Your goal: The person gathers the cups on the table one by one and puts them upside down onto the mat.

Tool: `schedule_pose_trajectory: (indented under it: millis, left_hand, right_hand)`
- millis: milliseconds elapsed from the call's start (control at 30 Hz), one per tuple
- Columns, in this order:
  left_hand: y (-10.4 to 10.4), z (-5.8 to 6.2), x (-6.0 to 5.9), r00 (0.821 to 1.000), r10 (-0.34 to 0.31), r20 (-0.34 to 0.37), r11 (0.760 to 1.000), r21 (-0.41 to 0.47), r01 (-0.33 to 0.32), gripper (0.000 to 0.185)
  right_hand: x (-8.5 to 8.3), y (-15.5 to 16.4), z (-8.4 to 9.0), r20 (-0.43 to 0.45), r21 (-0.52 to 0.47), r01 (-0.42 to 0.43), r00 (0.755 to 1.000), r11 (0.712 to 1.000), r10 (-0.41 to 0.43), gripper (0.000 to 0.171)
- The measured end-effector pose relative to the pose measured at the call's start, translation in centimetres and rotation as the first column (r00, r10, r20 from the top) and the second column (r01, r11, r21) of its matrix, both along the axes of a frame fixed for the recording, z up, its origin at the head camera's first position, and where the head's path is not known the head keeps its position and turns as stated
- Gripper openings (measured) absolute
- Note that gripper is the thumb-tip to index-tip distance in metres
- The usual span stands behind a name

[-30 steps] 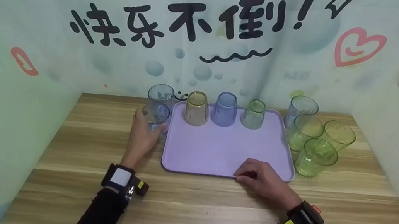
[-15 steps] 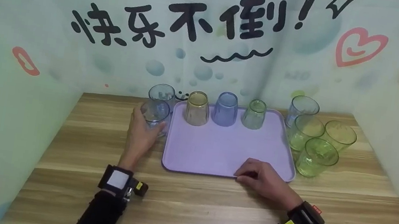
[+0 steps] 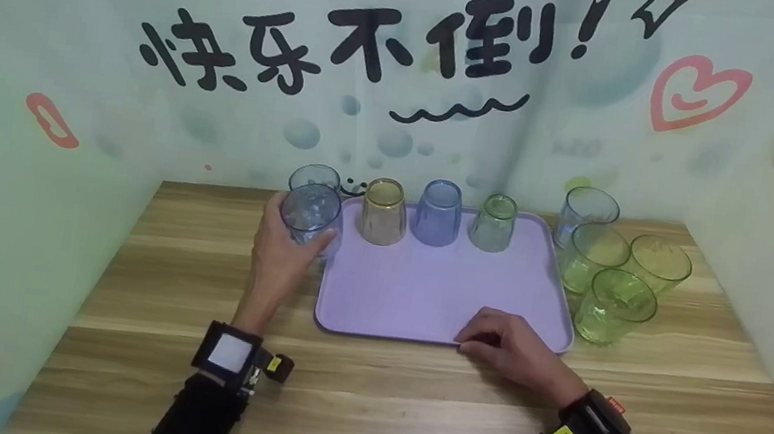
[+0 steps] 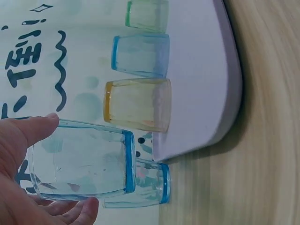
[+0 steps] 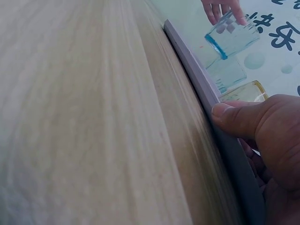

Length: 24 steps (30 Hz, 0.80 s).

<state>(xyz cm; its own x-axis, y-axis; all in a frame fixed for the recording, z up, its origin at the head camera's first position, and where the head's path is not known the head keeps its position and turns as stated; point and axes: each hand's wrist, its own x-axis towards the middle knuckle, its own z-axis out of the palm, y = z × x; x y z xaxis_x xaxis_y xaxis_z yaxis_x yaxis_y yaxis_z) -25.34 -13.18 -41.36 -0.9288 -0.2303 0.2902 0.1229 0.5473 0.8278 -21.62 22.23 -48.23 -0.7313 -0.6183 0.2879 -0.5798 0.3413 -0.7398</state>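
While the left hand [image 3: 283,255] grips a pale blue cup [image 3: 310,215] with thumb and fingers curled round its wall, the cup hangs clear of the wooden table [image 3: 404,416], just off the far left corner of the lilac tray [image 3: 421,297]. The left wrist view shows this cup upside down, its blue rim [image 4: 130,161] lowest; the palm hides much of its base. Behind it 1 more blue cup [image 3: 313,176] stands on the table, mostly covered by the held cup.

The right hand [image 3: 512,348] pinches the tray's near edge, close to its near right corner: the thumb [image 5: 234,117] lies on the rim, and the fingers beneath are hidden.

Along the tray's far edge stand 3 inverted cups: yellow [image 3: 383,210], blue [image 3: 438,211], green [image 3: 493,221]. Beside the tray's right edge, 4 upright cups [image 3: 608,259] cluster on the table, overlapping, so their lower parts are hard to separate. In the right wrist view the tabletop is blurred and the cups are cut off at the frame's edge.
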Motion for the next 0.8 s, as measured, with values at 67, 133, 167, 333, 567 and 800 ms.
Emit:
schedule_pose_trajectory:
  millis: [67,133,167,333,567,800]
  left_hand:
    - [0.3,0.2,0.1,1.000,-0.012,0.007,1.000,0.023,0.012,0.088]
    - [0.7,0.4,0.3,1.000,-0.027,0.012,0.998,0.054,0.026,0.089]
    - [0.8,0.5,0.3,0.999,-0.038,0.011,0.997,0.074,0.037,0.088]
    - [1.8,0.9,0.9,0.996,-0.088,0.011,0.979,0.188,0.084,0.086]
    - [3.0,0.9,1.5,0.987,-0.145,0.072,0.925,0.363,0.109,0.090]
    - [4.0,0.3,1.8,0.971,-0.222,0.092,0.850,0.506,0.147,0.093]
  right_hand:
    - [-0.3,0.2,-0.5,0.008,0.006,0.003,1.000,1.000,-0.003,0.013]
    - [-0.5,0.3,-0.8,0.013,0.007,-0.003,1.000,1.000,0.002,0.012]
    - [-0.5,0.4,-0.9,0.014,0.004,-0.006,1.000,1.000,0.006,0.012]
    - [-0.5,0.4,-0.8,0.021,0.015,-0.008,1.000,1.000,0.008,0.013]
    - [0.5,-0.4,1.3,0.010,-0.019,-0.032,0.999,0.999,0.032,0.015]
    - [1.0,-0.6,2.5,0.059,0.004,-0.014,0.998,1.000,0.014,0.015]
